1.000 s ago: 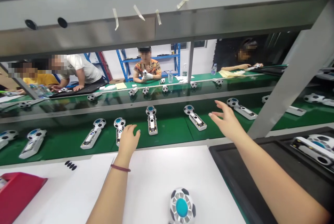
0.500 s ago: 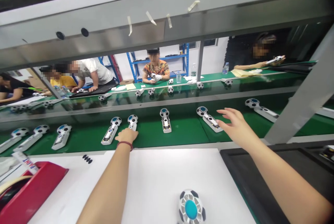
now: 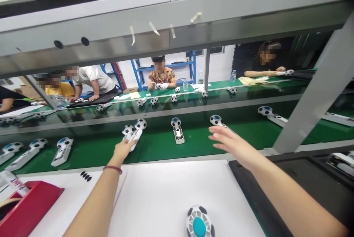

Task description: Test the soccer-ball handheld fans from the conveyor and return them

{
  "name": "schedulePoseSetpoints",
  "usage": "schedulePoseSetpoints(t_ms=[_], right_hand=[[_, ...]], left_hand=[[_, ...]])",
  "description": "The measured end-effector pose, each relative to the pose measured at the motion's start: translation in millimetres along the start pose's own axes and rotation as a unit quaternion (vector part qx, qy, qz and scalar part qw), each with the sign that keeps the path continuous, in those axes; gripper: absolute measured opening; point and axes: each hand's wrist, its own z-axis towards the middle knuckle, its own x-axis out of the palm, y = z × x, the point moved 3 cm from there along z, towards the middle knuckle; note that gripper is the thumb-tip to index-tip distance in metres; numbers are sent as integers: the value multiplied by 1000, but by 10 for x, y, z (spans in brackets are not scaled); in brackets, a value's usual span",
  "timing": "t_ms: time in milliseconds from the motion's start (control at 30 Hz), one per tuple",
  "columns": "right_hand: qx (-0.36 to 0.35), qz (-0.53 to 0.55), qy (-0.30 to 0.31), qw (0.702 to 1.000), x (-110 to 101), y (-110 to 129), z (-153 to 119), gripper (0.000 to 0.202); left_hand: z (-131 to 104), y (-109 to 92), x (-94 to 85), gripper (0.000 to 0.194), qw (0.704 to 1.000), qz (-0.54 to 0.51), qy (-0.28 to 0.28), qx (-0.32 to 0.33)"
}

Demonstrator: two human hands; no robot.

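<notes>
My left hand [image 3: 124, 150] is closed on the white handle of a handheld fan [image 3: 139, 133] with a black-and-white soccer-ball head. Right beside it is a second fan [image 3: 127, 130], partly hidden by the hand and the first one. My right hand [image 3: 233, 143] is open, fingers stretched out, in front of another fan [image 3: 216, 119] whose handle it largely covers. Between the hands lies a fan [image 3: 177, 133] with its handle's inside exposed. Close to me, one more fan head [image 3: 199, 222] with a blue centre rests on the white paper [image 3: 163, 192].
Several fans lie along the green belt [image 3: 96, 146]. At left is a red holder [image 3: 33, 207]; at right, a black tray [image 3: 290, 181]. A slanted metal post [image 3: 309, 82] stands at right beneath the overhead shelf [image 3: 177, 16]. Co-workers sit or stand across the line.
My left hand has moved left and now grips a fan, which sits closer to its neighbour. My right hand has shifted left and down over the fan there. The view has tilted slightly.
</notes>
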Motion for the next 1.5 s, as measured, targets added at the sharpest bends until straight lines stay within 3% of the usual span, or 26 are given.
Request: schedulePoseSetpoints(t_ms=[100,167,267,333,400,500,567,667,733,800,867,900,1067,1167,1233,1333,1500], right_hand=[[70,90,84,990,358,-88,-154,46],[112,155,104,976,568,-114,-269,58],[79,250,98,960,767,-2,-439,69],[24,292,104,951,820,139,-557,63],[-16,303,99,948,816,259,-668,56],[-14,291,52,955,760,325,-783,56],[0,288,20,957,727,321,-812,61],[-11,276,3,961,696,325,-787,61],[-26,258,32,965,691,335,-745,58],[-19,243,92,965,703,318,-699,55],[-6,236,146,961,711,267,-647,53],[-4,230,149,962,701,230,-610,51],[0,187,21,982,518,-8,-336,38],[57,264,55,961,453,-157,-191,34],[86,316,91,940,439,-245,-134,47],[105,333,113,930,458,-344,-102,61],[92,310,15,946,468,-395,-73,39]], left_hand=[[-509,-512,45,36,990,-111,8,81],[-935,-855,13,31,978,-164,-2,130],[-1591,-1273,-90,20,923,-319,40,211],[-1949,-1431,-146,21,897,-365,89,232],[-2197,-1493,-162,26,896,-353,121,240],[-2384,-1477,-134,45,900,-328,104,267],[-2437,-1451,-115,58,883,-345,90,304],[-2422,-1429,-112,59,832,-431,142,320],[-2338,-1421,-115,54,791,-512,205,266],[-2247,-1433,-78,50,737,-570,302,200],[-2183,-1450,-5,45,686,-592,393,157],[-2154,-1448,40,43,671,-599,413,140],[-1978,-1333,302,40,687,-635,354,24],[-1841,-1253,400,41,686,-637,352,-27],[-1747,-1202,426,47,689,-633,350,-49],[-1652,-1150,443,50,704,-623,339,-35],[-1562,-1093,499,47,753,-600,265,58]])
